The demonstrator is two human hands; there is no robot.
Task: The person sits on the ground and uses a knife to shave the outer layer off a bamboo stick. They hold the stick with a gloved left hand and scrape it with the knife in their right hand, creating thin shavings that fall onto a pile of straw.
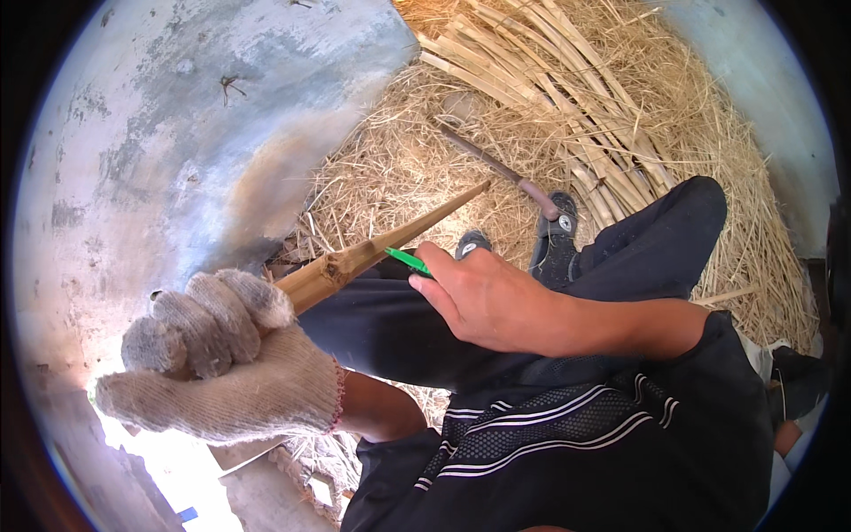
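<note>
My left hand (222, 363), in a grey-white knitted glove, is closed around the wide end of a split bamboo piece (363, 253). The bamboo slants up and away to the right, narrowing to a point, with a dark knot partway along. My bare right hand (479, 297) is closed on a slim green object (408, 261); its narrow end shows past the thumb and index finger, close to the bamboo's edge. Most of that object is hidden in the fist, so its kind is unclear.
A long tool (505, 166) with a dark narrow end and brown handle lies by my shoe (557, 239). Beyond it, split bamboo strips (567, 97) are heaped on straw shavings (372, 168). A worn whitish-blue wall (177, 133) rises on the left.
</note>
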